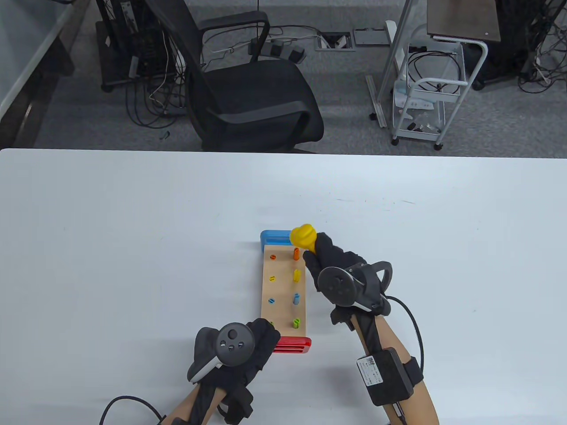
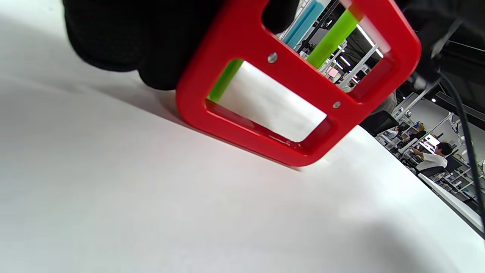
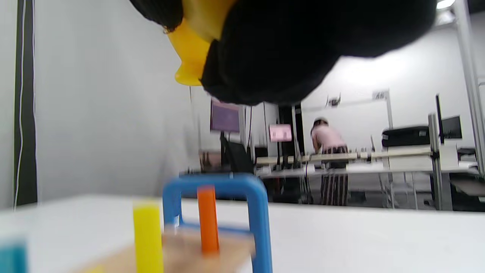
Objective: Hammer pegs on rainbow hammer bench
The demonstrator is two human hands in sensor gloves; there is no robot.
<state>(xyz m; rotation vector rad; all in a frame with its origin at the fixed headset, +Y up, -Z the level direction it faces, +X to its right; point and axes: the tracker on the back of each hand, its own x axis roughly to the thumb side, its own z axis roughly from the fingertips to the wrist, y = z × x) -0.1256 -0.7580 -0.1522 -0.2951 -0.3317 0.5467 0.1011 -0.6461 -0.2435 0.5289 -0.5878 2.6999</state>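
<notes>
The hammer bench [image 1: 283,290] lies on the white table, a wooden top between a blue end [image 1: 275,239] far and a red end [image 1: 292,345] near. The left-row pegs sit low; the right-row orange [image 1: 296,253], yellow [image 1: 297,276], blue [image 1: 297,299] and green [image 1: 296,323] pegs stand up. My right hand [image 1: 325,261] grips the yellow hammer [image 1: 303,237], its head raised above the orange peg. My left hand [image 1: 259,341] holds the bench's near left corner at the red end [image 2: 303,87]. The right wrist view shows the hammer [image 3: 189,49] above the orange peg [image 3: 207,220].
The white table [image 1: 133,248] stretches wide on both sides of the bench. Behind its far edge stand a black office chair [image 1: 248,97] and a white wheeled cart [image 1: 427,97]. Cables run from both wrists.
</notes>
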